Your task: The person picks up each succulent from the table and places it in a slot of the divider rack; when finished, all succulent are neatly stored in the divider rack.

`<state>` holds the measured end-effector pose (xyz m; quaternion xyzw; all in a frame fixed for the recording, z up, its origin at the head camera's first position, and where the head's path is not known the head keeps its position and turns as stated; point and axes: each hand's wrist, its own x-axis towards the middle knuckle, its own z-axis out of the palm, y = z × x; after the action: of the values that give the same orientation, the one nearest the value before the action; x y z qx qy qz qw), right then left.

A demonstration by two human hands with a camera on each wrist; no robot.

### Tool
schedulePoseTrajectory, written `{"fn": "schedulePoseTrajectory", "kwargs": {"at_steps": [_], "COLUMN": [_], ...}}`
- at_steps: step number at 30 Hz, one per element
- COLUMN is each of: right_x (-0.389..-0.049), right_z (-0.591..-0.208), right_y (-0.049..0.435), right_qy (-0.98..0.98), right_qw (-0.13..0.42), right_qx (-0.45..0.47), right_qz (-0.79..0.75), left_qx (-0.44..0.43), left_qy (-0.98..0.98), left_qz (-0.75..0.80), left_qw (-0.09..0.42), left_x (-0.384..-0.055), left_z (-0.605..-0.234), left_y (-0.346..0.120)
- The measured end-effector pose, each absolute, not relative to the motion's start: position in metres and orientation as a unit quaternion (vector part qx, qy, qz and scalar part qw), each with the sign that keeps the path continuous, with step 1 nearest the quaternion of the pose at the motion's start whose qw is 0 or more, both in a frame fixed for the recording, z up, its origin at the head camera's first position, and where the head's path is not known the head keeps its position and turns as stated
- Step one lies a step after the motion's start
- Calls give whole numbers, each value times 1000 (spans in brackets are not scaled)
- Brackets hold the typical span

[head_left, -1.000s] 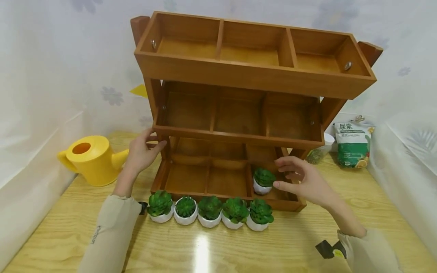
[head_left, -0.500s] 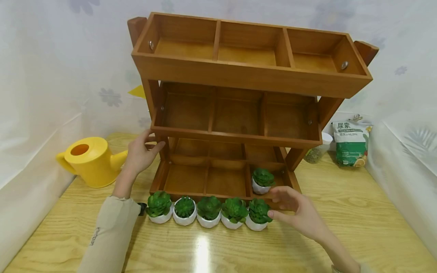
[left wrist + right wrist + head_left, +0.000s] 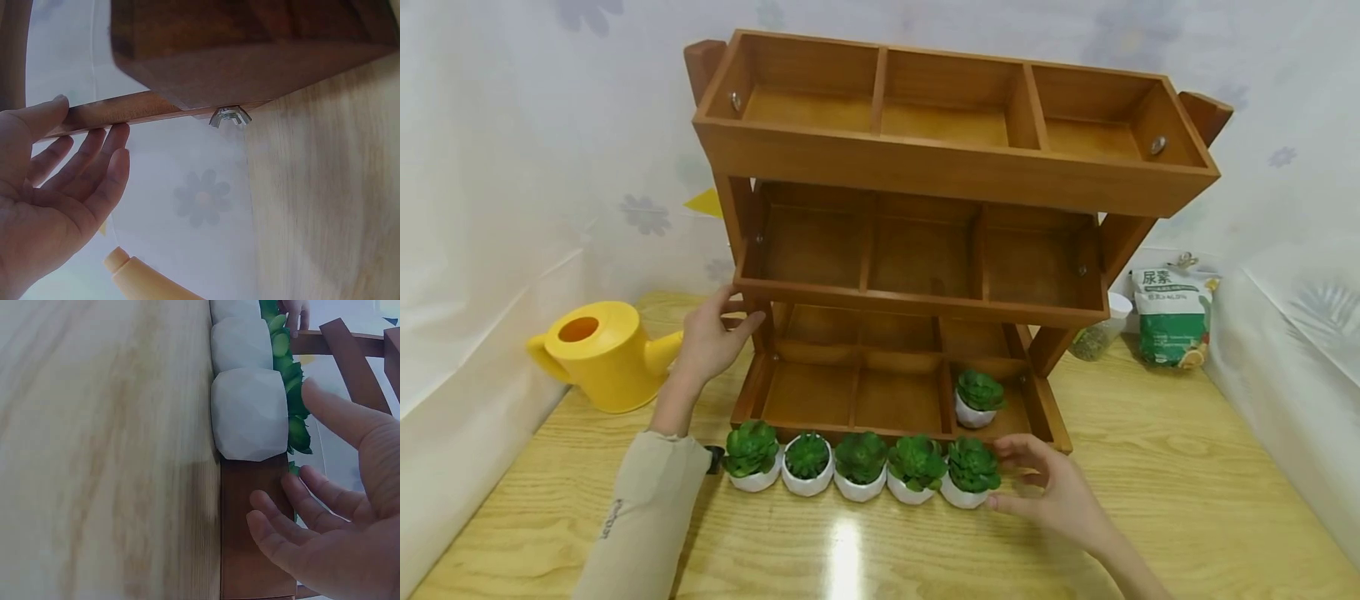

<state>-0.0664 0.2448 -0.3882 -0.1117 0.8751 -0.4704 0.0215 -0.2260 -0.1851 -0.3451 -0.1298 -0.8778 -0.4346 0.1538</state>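
A three-tier wooden plant shelf [image 3: 955, 171] stands on the table, each tier split into compartments. Thumb and fingers of my left hand [image 3: 713, 337] hold its left leg, with the post [image 3: 134, 107] between them in the left wrist view. One potted succulent [image 3: 977, 398] sits in the bottom tier's right compartment. Several more line up before the shelf in white faceted pots. Beside the rightmost potted succulent [image 3: 972, 475] is my right hand [image 3: 1048, 492], fingers spread and holding nothing. In the right wrist view, a small gap separates that hand [image 3: 337, 512] from the white pot [image 3: 250, 415].
A yellow watering can [image 3: 606, 354] stands left of the shelf. At the right back are a white-and-green bag [image 3: 1176, 317] and a white-lidded clear container [image 3: 1101, 329]. Pale patterned sheeting [image 3: 1292, 200] surrounds the wood-grain table [image 3: 1180, 467].
My right hand has left the succulent in the bottom compartment and come down and forward to the rightmost pot of the front row. The left hand stays on the shelf leg.
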Motion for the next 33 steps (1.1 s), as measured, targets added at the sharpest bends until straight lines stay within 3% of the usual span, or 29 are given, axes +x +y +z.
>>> {"fn": "schedulePoseTrajectory", "kwargs": {"at_steps": [33], "right_x": [-69], "right_z": [-396], "right_y": [228], "right_qy": [916], "right_qw": [12], "right_qx": [-127], "right_qz": [-381], "left_qx": [-121], "left_qy": [-881], "left_qz": [-434], "left_qw": [145], "left_x": [-224], "left_z": [-345], "left_y": [-185]}}
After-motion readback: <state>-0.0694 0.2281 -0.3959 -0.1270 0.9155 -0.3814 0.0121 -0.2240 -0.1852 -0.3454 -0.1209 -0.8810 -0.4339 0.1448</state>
